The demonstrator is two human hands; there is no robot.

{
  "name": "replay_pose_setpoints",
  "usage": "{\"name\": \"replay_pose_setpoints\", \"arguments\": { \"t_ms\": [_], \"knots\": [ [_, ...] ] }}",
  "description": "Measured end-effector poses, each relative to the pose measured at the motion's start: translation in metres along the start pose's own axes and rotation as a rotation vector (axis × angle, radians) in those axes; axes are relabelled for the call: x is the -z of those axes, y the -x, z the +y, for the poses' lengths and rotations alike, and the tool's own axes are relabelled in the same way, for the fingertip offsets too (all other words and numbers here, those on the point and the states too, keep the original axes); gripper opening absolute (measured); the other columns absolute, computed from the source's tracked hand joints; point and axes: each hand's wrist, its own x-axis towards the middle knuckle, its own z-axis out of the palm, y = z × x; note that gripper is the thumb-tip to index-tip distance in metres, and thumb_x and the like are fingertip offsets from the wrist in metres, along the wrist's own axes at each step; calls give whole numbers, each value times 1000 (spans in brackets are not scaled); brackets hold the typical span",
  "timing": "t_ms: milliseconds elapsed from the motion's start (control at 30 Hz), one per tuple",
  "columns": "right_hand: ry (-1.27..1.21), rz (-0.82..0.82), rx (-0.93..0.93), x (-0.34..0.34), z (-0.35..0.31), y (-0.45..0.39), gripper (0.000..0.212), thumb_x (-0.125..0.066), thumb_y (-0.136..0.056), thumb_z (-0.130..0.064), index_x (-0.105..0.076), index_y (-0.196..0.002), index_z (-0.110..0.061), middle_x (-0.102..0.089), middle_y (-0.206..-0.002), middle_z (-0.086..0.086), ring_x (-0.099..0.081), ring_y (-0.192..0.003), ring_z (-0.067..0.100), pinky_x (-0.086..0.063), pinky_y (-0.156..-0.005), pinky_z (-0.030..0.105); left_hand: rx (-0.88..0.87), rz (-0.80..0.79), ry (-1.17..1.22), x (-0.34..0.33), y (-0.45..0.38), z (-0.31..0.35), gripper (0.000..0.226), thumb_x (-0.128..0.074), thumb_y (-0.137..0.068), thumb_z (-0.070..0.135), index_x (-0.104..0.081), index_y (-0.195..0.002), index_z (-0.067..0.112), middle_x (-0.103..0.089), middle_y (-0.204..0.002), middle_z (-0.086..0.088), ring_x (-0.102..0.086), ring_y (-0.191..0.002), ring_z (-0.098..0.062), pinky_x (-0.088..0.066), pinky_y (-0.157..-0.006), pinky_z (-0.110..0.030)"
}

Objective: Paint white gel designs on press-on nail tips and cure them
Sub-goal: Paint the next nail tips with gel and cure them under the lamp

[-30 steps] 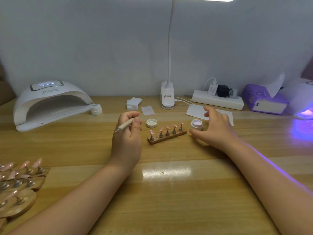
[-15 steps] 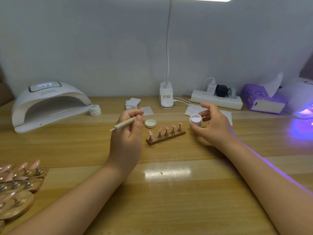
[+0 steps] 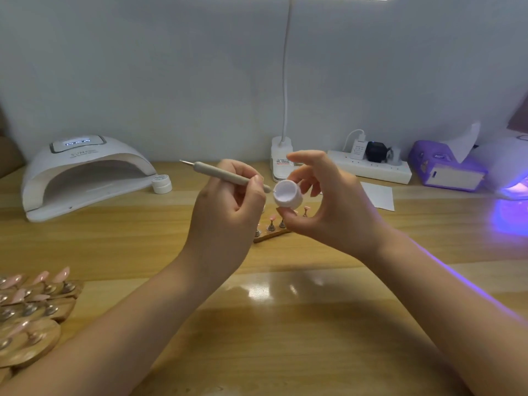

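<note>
My right hand (image 3: 331, 207) pinches a small white gel pot (image 3: 287, 194) between thumb and fingers, lifted above the table and tilted toward the left. My left hand (image 3: 225, 212) grips a grey nail-art pen (image 3: 225, 175), its near tip right at the pot's open mouth. Below and behind my hands, a wooden strip holder (image 3: 271, 235) carries pink nail tips (image 3: 272, 218) on pegs, partly hidden. A white curing lamp (image 3: 83, 172) stands at the back left.
More holders with pink tips (image 3: 31, 304) are piled at the left front edge. A closed white pot (image 3: 162, 183) sits by the lamp. A desk-lamp base (image 3: 281, 162), power strip (image 3: 371, 167), purple tissue box (image 3: 445, 170), paper sheet (image 3: 378, 195) and a glowing purple lamp (image 3: 511, 187) line the back.
My right hand took the gel pot off the table and raised it, tilting it. My left hand rose with the pen and brought its tip to the pot's mouth.
</note>
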Motion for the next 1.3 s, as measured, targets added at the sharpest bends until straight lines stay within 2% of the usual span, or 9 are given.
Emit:
{"name": "replay_pose_setpoints", "arguments": {
  "t_ms": [167, 267, 467, 767, 933, 1000, 1133, 1300],
  "knots": [
    [-8, -40, 7, -2, -3, 1, 73, -83, -72, -23, -44, -132, -10, -65, -98, 1, -57, -80, 10, -52, -70, 20, -19, -43, -70, 0, 1, 0, 17, -55, -95, 17, -53, -81, 26, -52, -58, 13, -50, -53, -3, -37, -48, -11],
    [-11, -50, 20, -3, -2, 2, 72, -82, -72, -26, -44, -132, -10, -65, -99, 1, -56, -80, 8, -51, -70, 17, -21, -44, -81, -1, 2, -1, 18, -56, -95, 16, -54, -80, 25, -49, -57, 13, -49, -53, -3, -37, -50, -11],
    [-19, -52, 38, -7, -2, 3, 72, -82, -73, -27, -44, -131, -9, -65, -99, 1, -56, -79, 8, -54, -69, 24, -20, -55, -105, -2, 4, -3, 12, -56, -95, 15, -57, -83, 18, -49, -59, 11, -48, -54, -3, -36, -50, -11],
    [-25, -53, 18, -10, 2, 4, 72, -81, -73, -30, -43, -132, -12, -65, -100, 1, -58, -81, 10, -56, -69, 30, -8, -24, -83, -1, 2, -1, 14, -55, -96, 18, -54, -83, 24, -55, -60, 16, -51, -53, -2, -36, -47, -10],
    [-33, -49, 1, -10, 4, 5, 72, -81, -74, -30, -43, -132, -12, -65, -99, -1, -58, -80, 10, -55, -69, 33, -13, 36, -55, 0, -1, 2, 15, -54, -97, 21, -56, -82, 25, -60, -67, 0, -55, -59, -8, -44, -52, -17],
    [-39, -49, 0, -10, 4, 5, 73, -81, -74, -31, -43, -132, -12, -65, -99, -1, -59, -80, 10, -55, -70, 33, -4, 56, -36, 2, -2, 2, 15, -54, -97, 23, -57, -83, 23, -62, -69, 0, -58, -63, -10, -47, -58, -22],
    [-53, -40, -4, -11, 4, 5, 74, -81, -73, -35, -43, -132, -12, -64, -99, -2, -58, -79, 9, -54, -69, 30, 120, 93, 121, 3, -4, 3, 19, -54, -97, 31, -60, -82, 21, -61, -62, 10, -58, -63, -2, -49, -62, -17],
    [-77, -28, -20, -10, 3, 4, 75, -80, -72, -40, -42, -132, -15, -64, -98, -3, -59, -78, 8, -54, -68, 27, 347, 136, 349, 7, -12, 0, 24, -58, -93, 36, -62, -81, 16, -56, -56, 11, -53, -58, -6, -48, -64, -28]
  ]
}}
